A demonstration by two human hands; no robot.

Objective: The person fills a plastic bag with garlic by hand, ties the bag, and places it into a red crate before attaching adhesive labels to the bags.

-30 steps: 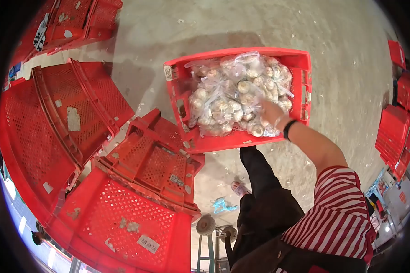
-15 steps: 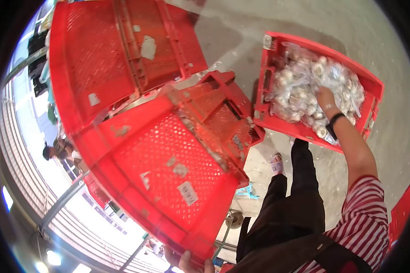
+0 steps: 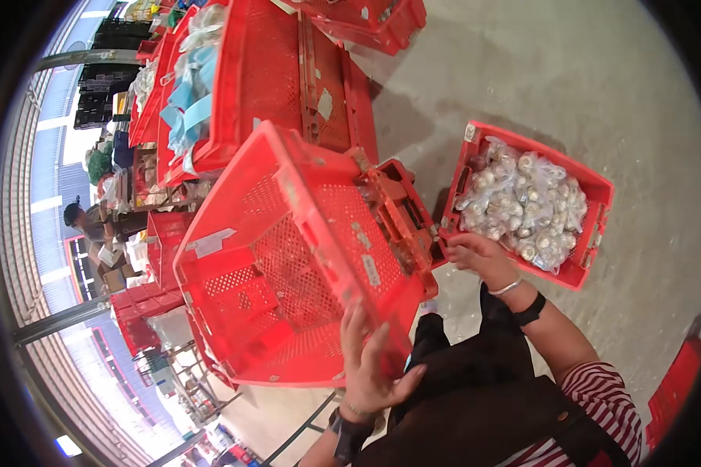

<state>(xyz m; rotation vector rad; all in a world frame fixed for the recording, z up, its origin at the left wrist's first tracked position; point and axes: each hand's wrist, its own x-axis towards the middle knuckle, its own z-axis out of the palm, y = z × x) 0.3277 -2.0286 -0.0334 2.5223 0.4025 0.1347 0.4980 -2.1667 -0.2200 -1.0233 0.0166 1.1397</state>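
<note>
A red perforated plastic crate (image 3: 296, 257) stands tilted in view on a stack, its inside showing and a white label on its inner wall. My left hand (image 3: 370, 370) is at its near rim, fingers stretched out and thumb spread apart. Below to the right, a second red crate (image 3: 539, 138) sits on the floor, filled with clear plastic bags of round, pale metallic pieces (image 3: 522, 202). My right hand (image 3: 481, 255) is over that crate's near left corner, fingers loosely bent and apart, with nothing visible in them.
Another red crate stack (image 3: 273, 78) rises behind, with light blue cloth or plastic (image 3: 191, 109) in its top. A red crate (image 3: 385, 27) stands farther back. A person (image 3: 93, 226) is by shelving at the left. A red crate edge (image 3: 678, 389) shows at lower right.
My right hand has left the bags and moved left. My left hand has come up along the stacked crate's rim. The view has shifted, so the inside of the upper crate now shows.
</note>
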